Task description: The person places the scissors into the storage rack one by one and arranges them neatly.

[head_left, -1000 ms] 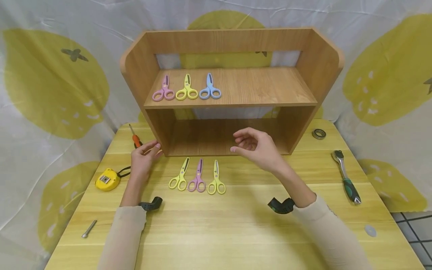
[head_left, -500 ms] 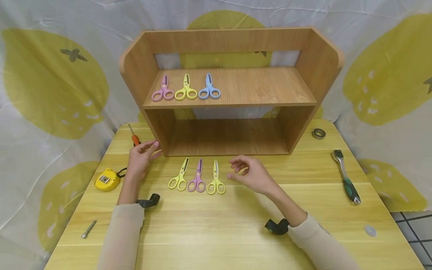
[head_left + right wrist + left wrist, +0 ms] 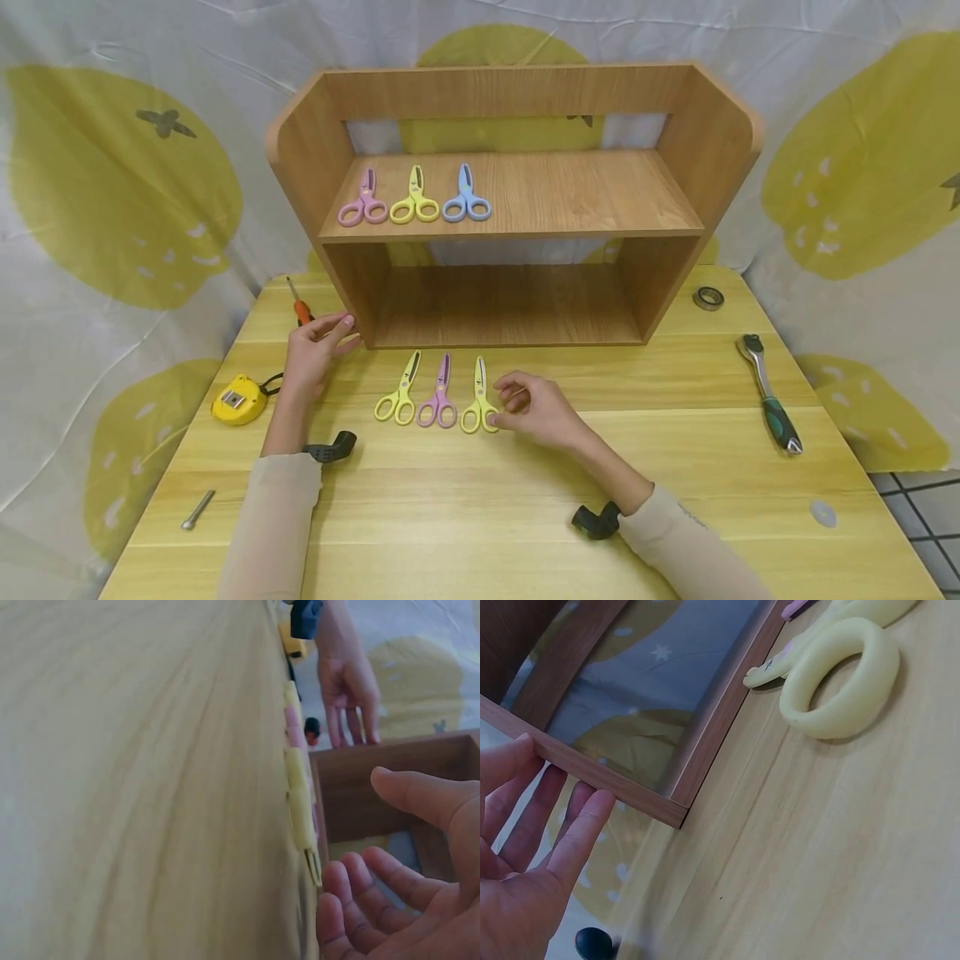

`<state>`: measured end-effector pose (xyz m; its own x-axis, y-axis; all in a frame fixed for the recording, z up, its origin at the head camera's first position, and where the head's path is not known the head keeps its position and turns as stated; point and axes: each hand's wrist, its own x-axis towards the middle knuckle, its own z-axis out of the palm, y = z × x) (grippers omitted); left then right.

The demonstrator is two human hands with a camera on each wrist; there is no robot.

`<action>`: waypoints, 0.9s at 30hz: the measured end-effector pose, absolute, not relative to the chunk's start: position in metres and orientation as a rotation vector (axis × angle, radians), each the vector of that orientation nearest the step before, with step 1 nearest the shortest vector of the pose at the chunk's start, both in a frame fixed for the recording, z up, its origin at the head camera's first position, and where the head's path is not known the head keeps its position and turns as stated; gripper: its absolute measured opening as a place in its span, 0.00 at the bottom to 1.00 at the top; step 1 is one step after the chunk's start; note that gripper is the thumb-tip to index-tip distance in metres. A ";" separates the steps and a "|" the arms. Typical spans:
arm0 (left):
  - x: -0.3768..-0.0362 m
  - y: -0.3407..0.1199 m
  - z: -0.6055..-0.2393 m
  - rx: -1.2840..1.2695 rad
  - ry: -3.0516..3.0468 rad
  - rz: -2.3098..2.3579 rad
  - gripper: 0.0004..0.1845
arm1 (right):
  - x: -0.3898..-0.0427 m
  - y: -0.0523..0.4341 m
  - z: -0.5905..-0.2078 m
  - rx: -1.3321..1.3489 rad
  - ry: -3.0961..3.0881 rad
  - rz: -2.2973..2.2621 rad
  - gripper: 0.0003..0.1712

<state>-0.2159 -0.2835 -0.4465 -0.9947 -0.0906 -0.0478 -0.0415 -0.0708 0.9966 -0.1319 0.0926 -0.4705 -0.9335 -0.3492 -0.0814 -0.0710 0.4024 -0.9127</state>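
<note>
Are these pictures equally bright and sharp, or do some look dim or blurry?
No: the head view is brightest, with a pale sheen on the tabletop and a soft shadow near the right hand; the left wrist view is dimmer; the right wrist view is dim too, with the yellow scissors nearest that hand lacking crisp detail.

Yellow scissors look smooth and plastic. Bookshelf and tabletop show wood grain, the ratchet wrench shiny metal
</note>
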 end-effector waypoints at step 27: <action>-0.224 -0.287 -0.466 0.147 -2.068 -2.276 0.26 | -0.131 0.071 -0.487 -0.346 2.563 -1.350 0.33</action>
<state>-0.2241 -0.2870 -0.4660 -0.9934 -0.1110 -0.0279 -0.0171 -0.0965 0.9952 -0.1309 0.0713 -0.4865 -0.9473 -0.3084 -0.0866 -0.1030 0.5492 -0.8293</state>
